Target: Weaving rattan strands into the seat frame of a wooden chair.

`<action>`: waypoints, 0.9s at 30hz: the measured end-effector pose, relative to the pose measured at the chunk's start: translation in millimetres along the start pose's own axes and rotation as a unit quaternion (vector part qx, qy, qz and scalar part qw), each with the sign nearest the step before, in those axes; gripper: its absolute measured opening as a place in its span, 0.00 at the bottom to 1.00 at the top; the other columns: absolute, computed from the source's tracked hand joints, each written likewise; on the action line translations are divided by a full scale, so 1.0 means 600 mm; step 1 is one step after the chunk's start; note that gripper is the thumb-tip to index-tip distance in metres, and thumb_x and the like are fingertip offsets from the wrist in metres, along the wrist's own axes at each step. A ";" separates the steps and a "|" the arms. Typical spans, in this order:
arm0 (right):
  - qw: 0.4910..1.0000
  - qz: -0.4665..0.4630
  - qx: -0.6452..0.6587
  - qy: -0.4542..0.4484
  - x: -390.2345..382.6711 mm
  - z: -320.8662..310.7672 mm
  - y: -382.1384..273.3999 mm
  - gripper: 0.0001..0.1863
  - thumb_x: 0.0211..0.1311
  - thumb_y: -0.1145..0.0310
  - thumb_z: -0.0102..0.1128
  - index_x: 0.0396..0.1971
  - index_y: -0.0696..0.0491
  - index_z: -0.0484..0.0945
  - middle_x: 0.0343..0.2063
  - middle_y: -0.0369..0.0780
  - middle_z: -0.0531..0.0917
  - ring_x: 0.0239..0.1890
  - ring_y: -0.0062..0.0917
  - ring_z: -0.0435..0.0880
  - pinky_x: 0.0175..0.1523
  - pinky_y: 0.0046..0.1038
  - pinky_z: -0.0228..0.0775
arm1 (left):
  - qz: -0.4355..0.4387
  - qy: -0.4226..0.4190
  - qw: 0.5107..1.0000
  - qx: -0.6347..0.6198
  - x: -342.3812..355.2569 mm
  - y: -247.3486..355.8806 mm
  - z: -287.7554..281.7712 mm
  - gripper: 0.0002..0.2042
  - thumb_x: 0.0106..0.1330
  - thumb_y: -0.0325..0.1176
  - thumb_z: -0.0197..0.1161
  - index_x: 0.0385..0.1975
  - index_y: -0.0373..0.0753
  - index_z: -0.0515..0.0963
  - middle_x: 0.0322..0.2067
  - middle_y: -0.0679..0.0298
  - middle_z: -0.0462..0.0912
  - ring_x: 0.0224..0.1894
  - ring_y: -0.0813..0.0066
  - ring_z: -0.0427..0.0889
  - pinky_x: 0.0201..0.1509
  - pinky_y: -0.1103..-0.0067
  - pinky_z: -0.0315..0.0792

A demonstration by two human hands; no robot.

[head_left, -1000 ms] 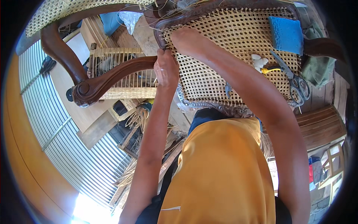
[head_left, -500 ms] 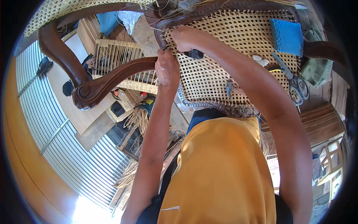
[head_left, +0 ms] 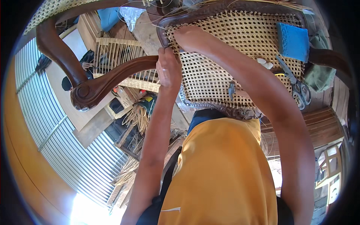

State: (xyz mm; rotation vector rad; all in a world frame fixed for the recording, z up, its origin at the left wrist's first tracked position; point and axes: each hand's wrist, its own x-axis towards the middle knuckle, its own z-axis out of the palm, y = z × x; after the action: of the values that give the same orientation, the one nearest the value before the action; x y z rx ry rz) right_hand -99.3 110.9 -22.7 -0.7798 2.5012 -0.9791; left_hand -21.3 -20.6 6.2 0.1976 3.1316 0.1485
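Cane panel: the pale-yellow panel of woven cane (head_left: 210, 75) is in front of the person, inside a carved dark-brown wooden frame (head_left: 240, 111).
Left hand: the left hand (head_left: 168, 67) is curled into a fist at the left edge of the frame; what is inside the fist I cannot tell.
Right hand: the right hand (head_left: 189, 37) is bent over the upper left corner of the panel; its fingers are hidden, so I cannot tell how far they are spread or what they hold.
Tools on cane: a hammer with grey metal head (head_left: 231, 90) lies near the right forearm; grey metal scissors with dark handles (head_left: 300, 89) lie at the right edge.
Sponge: a blue rectangular sponge (head_left: 293, 42) rests at the upper right corner.
Left side: a curved dark-brown wooden piece with scroll end (head_left: 123, 71) reaches close to the left hand.
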 end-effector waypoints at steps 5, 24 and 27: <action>0.998 -0.006 0.032 0.058 -0.017 0.020 0.004 0.07 0.54 0.74 0.55 0.29 0.63 0.78 0.29 0.53 0.82 0.38 0.46 0.83 0.43 0.41 0.77 | 0.009 0.041 0.999 -0.019 -0.008 0.002 -0.005 0.03 0.58 0.20 0.59 0.28 0.32 0.73 0.31 0.50 0.72 0.27 0.47 0.80 0.28 0.62 0.75; 0.995 -0.005 0.071 0.068 -0.021 0.019 0.017 0.08 0.50 0.80 0.56 0.31 0.66 0.78 0.33 0.55 0.82 0.40 0.46 0.84 0.46 0.41 0.76 | -0.075 -0.028 0.996 -0.045 0.003 0.008 -0.014 0.04 0.60 0.25 0.60 0.31 0.32 0.80 0.31 0.50 0.76 0.33 0.49 0.79 0.37 0.63 0.73; 0.997 0.021 0.072 0.021 -0.018 -0.009 0.002 0.09 0.50 0.81 0.57 0.32 0.66 0.78 0.34 0.56 0.82 0.41 0.46 0.84 0.45 0.41 0.76 | -0.088 -0.038 0.995 -0.014 0.002 0.022 -0.029 0.05 0.60 0.27 0.60 0.31 0.34 0.80 0.31 0.51 0.77 0.35 0.49 0.79 0.39 0.62 0.72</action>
State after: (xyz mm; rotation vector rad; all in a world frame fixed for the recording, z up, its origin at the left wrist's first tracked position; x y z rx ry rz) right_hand -94.2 121.0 -18.5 -0.6658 2.4396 -1.1577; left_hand -21.0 -9.1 25.0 -0.0701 3.0499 0.1797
